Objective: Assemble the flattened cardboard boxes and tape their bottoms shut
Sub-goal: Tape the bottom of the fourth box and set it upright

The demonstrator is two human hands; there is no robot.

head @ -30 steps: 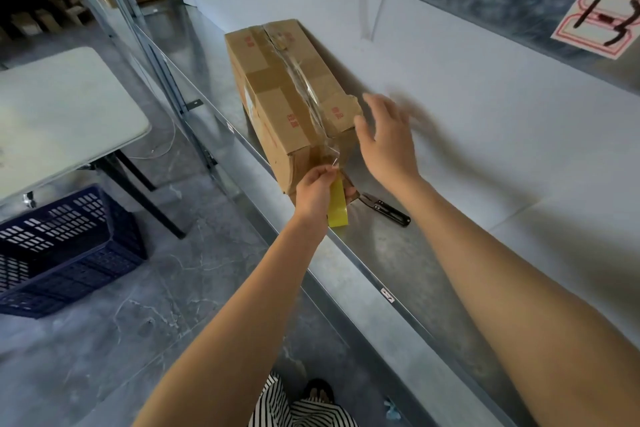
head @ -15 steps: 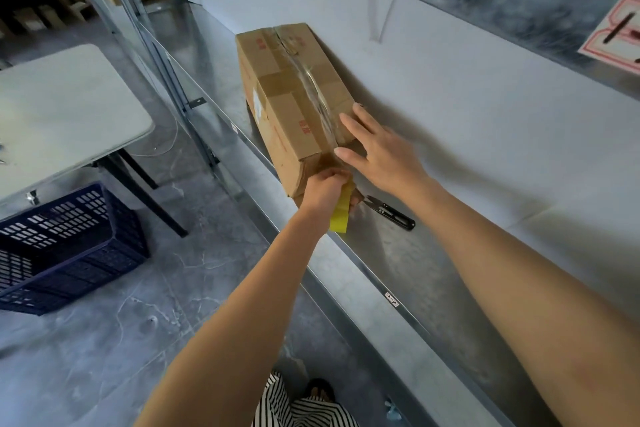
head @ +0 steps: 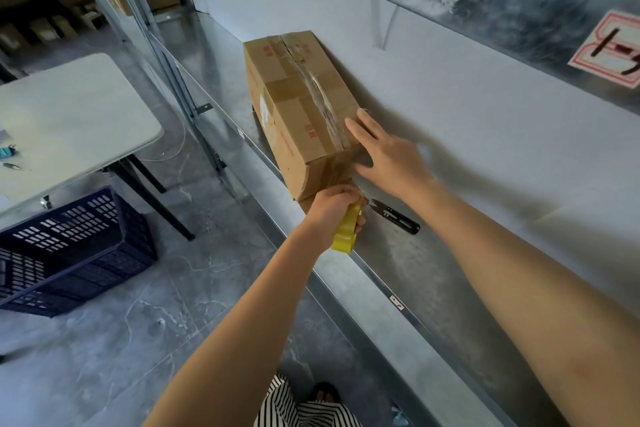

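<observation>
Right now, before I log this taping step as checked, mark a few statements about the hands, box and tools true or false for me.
1. The left hand grips the yellow tape roll. True.
2. The right hand holds the black snips. False: its straight fingers rest on the cardboard box; the snips lie on the metal shelf.
3. A strip of clear tape runs along the box's upper seam. True.
4. The blue crate stands on the white table. False: it stands on the floor beside the table.
</observation>
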